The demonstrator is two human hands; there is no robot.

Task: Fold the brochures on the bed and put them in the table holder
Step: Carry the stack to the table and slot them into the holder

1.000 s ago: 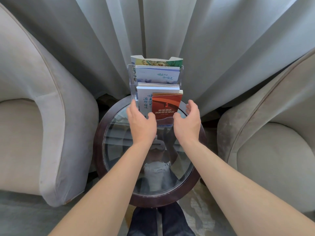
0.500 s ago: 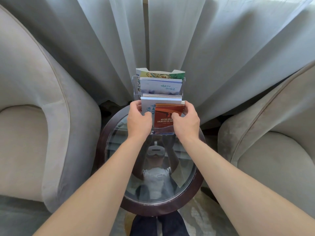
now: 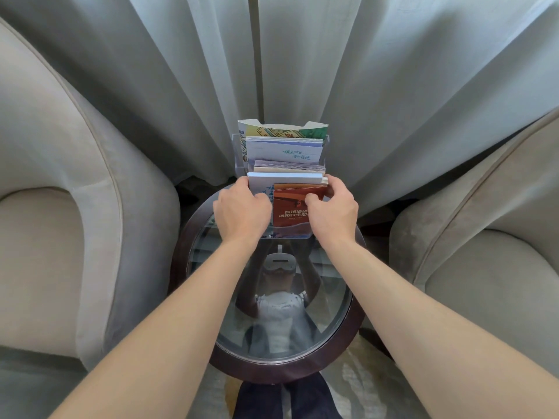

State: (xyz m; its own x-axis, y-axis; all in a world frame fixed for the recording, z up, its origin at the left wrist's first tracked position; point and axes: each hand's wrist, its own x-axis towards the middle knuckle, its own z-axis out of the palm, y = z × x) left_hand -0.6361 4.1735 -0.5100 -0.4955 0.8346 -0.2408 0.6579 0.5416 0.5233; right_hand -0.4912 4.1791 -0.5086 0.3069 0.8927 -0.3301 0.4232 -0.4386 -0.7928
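A clear tiered holder stands at the far edge of a round glass-topped table. Its tiers hold folded brochures: a green-and-yellow one at the back, a pale blue one below it, and a white one in the front tier. A red brochure stands foremost. My left hand grips the left side of the front brochures. My right hand pinches the red brochure's right edge, thumb on its face.
Two beige armchairs flank the table closely. Grey-white curtains hang right behind the holder. The glass top reflects a person wearing a headset. My dark trousers show below the table's near rim.
Both hands went from open beside the holder to closed on the front brochures. The view shifted down a little, so the holder sits lower in frame.
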